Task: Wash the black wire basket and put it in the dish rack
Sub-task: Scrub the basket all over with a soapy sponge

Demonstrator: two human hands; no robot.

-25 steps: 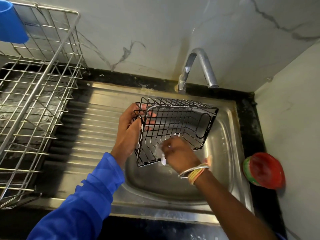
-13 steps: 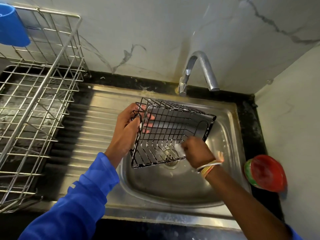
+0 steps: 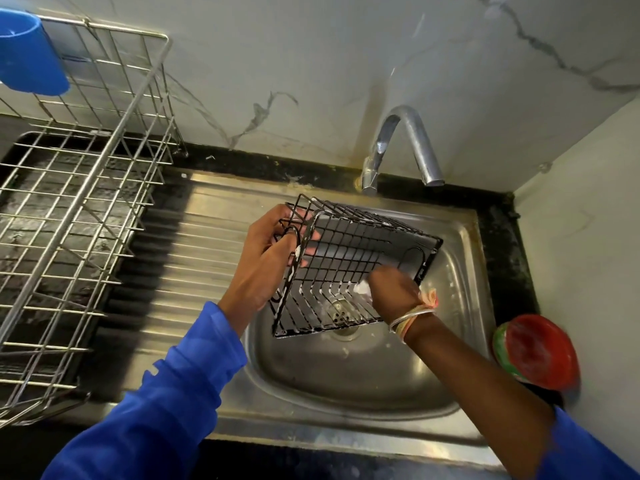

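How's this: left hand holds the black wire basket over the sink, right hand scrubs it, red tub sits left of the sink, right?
One point is wrong: the head view shows the red tub right of the sink, not left. The left hand does hold the black wire basket over the sink while the right hand scrubs it.

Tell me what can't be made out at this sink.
Head view:
- The white soapy wad in the right hand: blurred fingers hide it; sponge or cloth unclear.
- The blue cup on the dish rack: cut off by the left edge.
- The red round container: its top hides the contents.
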